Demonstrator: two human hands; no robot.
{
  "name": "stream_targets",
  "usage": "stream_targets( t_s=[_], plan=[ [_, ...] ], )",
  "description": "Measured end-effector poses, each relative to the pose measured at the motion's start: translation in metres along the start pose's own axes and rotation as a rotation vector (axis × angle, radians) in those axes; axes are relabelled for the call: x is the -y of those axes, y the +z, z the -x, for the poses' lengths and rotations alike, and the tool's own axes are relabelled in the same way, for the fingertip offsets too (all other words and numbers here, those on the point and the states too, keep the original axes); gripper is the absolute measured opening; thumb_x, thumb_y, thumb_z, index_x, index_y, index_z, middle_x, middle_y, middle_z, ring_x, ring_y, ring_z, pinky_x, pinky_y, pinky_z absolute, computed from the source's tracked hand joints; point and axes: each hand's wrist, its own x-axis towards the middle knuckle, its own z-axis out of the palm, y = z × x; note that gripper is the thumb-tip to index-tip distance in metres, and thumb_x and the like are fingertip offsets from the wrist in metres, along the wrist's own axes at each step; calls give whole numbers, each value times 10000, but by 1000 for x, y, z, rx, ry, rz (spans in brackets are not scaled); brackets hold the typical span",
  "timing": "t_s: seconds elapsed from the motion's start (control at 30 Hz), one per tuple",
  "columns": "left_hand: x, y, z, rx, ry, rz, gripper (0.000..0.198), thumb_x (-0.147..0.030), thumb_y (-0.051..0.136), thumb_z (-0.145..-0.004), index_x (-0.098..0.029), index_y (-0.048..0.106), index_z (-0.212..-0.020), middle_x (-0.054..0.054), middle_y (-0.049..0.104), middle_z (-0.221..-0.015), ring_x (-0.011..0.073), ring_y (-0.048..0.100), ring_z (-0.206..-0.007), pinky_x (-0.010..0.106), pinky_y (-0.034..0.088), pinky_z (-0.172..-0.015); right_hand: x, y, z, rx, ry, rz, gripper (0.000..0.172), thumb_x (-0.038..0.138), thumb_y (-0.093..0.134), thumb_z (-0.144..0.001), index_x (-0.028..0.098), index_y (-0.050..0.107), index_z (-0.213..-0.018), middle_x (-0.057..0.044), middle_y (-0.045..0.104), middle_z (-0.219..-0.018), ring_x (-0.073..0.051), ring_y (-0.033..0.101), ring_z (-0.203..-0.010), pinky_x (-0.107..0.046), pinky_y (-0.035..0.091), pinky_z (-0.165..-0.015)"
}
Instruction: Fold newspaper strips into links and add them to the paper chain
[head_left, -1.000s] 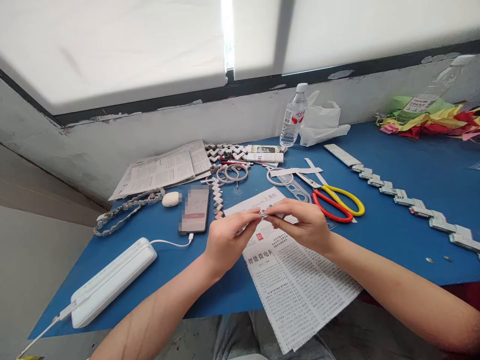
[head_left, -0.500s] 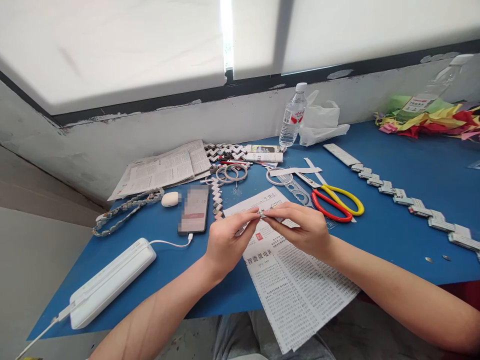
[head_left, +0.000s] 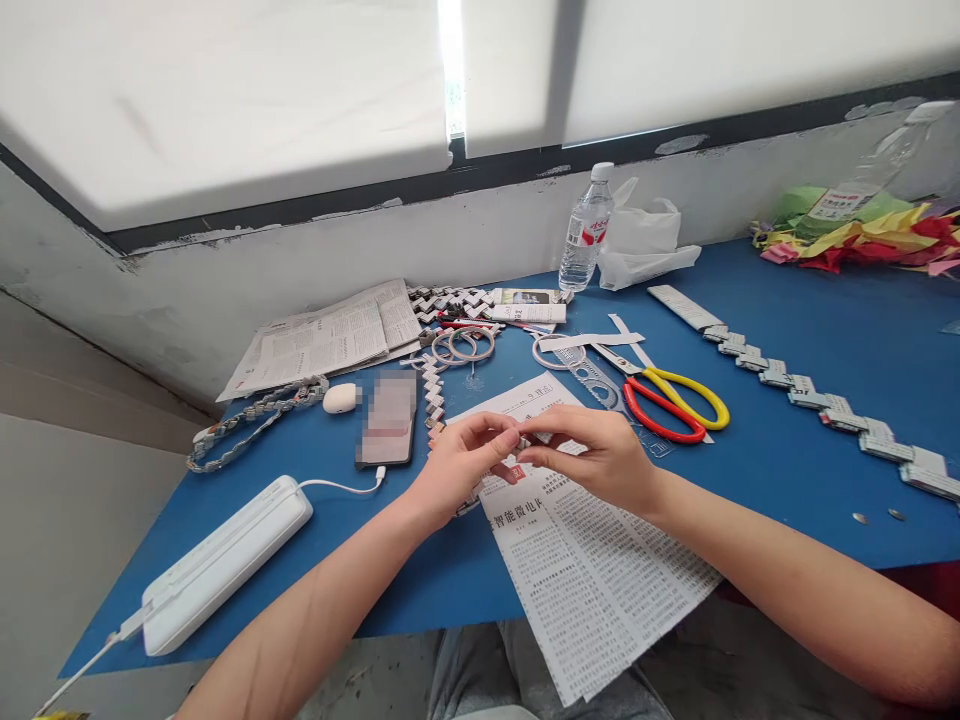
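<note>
My left hand [head_left: 469, 460] and my right hand [head_left: 604, 455] meet fingertip to fingertip over a newspaper sheet [head_left: 570, 580]. Pinched between them is a small folded paper piece [head_left: 524, 443], mostly covered by the fingers. The sheet lies on the blue table, its near end hanging over the edge. A zigzag chain of folded paper [head_left: 433, 390] lies just beyond my left hand, and a bit of folded paper shows under that palm. Right of my right hand are scissors [head_left: 667, 405] with one red and one yellow handle.
A phone [head_left: 386, 420] is cabled to a white power strip [head_left: 225, 565] on the left. Folded newspapers [head_left: 330, 335], a water bottle [head_left: 587, 235] and a plastic bag [head_left: 645, 245] stand along the wall. A longer paper chain [head_left: 817, 400] crosses the right side.
Both hands have shifted their fingers on the folded piece. My left wrist has turned, and its fingers now curl beneath, with a bit of folded paper visible under the palm.
</note>
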Motion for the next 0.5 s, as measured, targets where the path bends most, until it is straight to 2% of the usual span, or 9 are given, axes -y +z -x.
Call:
stream_targets(
  t_s=[0.1, 0.2, 0.5],
  plan=[
    [-3, -1, 0, 15, -73, 43, 299, -445, 699, -763, -153, 656, -810, 15, 623, -780, 62, 527, -558, 201, 459, -562, 2, -1, -1, 14, 158, -194, 222, 204, 673, -825, 237, 710, -1042, -32, 729, -866, -141, 674, -666, -265, 596, -573],
    [-3, -1, -1, 27, -111, 75, 296, -438, 680, -782, -147, 632, -764, 11, 614, -716, 50, 490, -520, 184, 434, -542, 3, 0, -2, -8, 269, -297, 196, 195, 674, -820, 230, 724, -1006, -34, 727, -865, -131, 669, -637, -264, 600, -569],
    [-3, -1, -1, 14, -144, 106, 319, -460, 719, -736, -165, 620, -808, 1, 611, -753, 57, 508, -559, 174, 424, -527, 4, 1, -3, 1, 305, -323, 183, 225, 674, -818, 216, 730, -993, -45, 727, -887, -128, 665, -610, -265, 601, -553]
  ],
)
